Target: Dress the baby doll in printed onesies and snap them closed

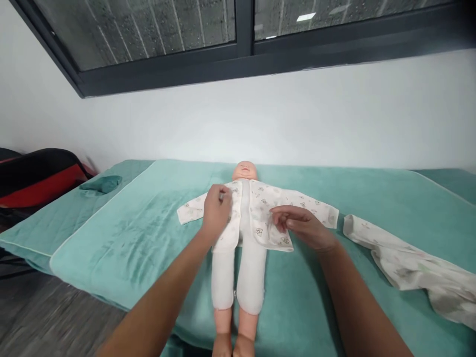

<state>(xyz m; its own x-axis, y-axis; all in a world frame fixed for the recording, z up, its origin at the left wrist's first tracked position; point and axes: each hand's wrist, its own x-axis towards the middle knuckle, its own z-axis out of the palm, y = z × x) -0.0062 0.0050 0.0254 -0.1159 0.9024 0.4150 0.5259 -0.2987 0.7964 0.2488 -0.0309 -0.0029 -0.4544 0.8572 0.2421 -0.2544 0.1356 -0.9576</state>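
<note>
A baby doll (244, 171) lies on its back with its head toward the wall and its bare feet toward me. It wears white leggings (251, 277) and a white printed baby jacket (262, 218), whose front hangs open down the middle and whose sleeves spread out sideways. Over the jacket's left front panel, my left hand (217, 210) is curled closed; its fingertips are partly hidden, so whether they pinch cloth is unclear. My right hand (303, 227) hovers at the right front panel, fingers loosely bent and apart, with nothing visible in them.
Beneath the doll is a padded bed with a green cover (148, 238). A crumpled printed cloth (409, 263) lies at the right, close to the sleeve cuff. At the far left sits a red and black bag-like object (44, 181). Behind the bed rise a white wall (260, 124) and a dark-framed window (243, 29).
</note>
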